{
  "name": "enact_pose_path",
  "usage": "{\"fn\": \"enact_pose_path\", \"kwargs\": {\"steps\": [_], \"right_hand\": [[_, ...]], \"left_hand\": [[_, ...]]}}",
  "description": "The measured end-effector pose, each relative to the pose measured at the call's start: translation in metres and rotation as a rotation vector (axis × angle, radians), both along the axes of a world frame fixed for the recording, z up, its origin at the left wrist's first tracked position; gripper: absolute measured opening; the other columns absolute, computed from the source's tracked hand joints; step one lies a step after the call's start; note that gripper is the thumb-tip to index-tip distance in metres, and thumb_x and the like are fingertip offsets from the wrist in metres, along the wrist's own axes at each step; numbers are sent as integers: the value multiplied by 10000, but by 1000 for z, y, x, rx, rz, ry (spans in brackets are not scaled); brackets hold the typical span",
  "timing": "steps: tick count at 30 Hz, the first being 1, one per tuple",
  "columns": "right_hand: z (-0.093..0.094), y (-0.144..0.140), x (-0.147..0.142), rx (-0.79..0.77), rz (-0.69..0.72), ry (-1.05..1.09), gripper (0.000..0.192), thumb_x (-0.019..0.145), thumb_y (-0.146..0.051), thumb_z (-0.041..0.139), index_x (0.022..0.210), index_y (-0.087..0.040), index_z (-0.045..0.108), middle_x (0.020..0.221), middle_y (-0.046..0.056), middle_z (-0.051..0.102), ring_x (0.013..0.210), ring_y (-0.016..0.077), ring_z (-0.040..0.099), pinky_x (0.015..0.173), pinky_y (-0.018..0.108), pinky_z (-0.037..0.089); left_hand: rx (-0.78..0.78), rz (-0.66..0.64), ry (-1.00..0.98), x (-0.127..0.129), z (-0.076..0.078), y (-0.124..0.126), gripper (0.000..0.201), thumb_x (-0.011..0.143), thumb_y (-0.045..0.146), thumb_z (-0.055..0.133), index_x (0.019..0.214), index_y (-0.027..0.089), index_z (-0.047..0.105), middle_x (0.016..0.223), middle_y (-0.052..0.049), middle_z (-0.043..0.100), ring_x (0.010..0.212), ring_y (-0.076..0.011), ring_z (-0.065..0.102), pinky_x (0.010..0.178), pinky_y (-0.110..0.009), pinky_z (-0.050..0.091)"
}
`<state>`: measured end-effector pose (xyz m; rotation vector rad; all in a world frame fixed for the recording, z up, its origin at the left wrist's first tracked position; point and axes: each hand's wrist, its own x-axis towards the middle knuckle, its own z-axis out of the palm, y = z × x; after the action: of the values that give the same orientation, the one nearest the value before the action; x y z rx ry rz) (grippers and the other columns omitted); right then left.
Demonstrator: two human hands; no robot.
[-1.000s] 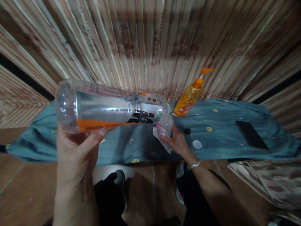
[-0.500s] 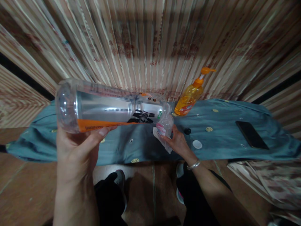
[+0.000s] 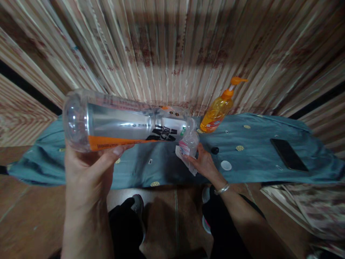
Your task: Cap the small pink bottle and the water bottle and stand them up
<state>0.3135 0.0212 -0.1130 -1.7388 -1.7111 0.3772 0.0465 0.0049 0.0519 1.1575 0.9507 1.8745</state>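
While nothing has shifted over the last second, the left hand [image 3: 86, 172] still grips the big clear bottle [image 3: 126, 126] tipped level, mouth meeting the small bottle [image 3: 188, 144] clasped by the right hand [image 3: 205, 163] above the cloth-covered bench [image 3: 258, 158].

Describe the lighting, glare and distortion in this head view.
Head view: dim overall, with a shadow band across the top of the striped wall; white glare streaks on the large clear bottle in the left hand; wide-angle bending fans the wall stripes outward and curves the blue cloth; the small bottle at the right hand looks soft.
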Motion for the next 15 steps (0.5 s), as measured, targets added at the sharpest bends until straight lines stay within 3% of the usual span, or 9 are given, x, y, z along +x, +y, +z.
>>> {"fn": "enact_pose_path", "kwargs": {"steps": [9, 15], "right_hand": [[1, 0, 0, -6, 4, 18, 442, 816, -415, 719, 1159, -192, 552, 925, 80, 755, 817, 281, 742, 686, 337, 536], [-1, 0, 1, -6, 11, 15, 452, 824, -425, 717, 1170, -188, 550, 930, 85, 752, 819, 281, 739, 693, 339, 534]], "left_hand": [[-9, 2, -18, 0, 1, 1, 611, 361, 175, 1012, 922, 248, 780, 818, 0, 759, 757, -197, 716, 636, -333, 639], [2, 16, -12, 0, -1, 1, 573, 362, 191, 1011, 887, 240, 787, 733, 4, 750, 706, -189, 714, 618, -316, 635]]}}
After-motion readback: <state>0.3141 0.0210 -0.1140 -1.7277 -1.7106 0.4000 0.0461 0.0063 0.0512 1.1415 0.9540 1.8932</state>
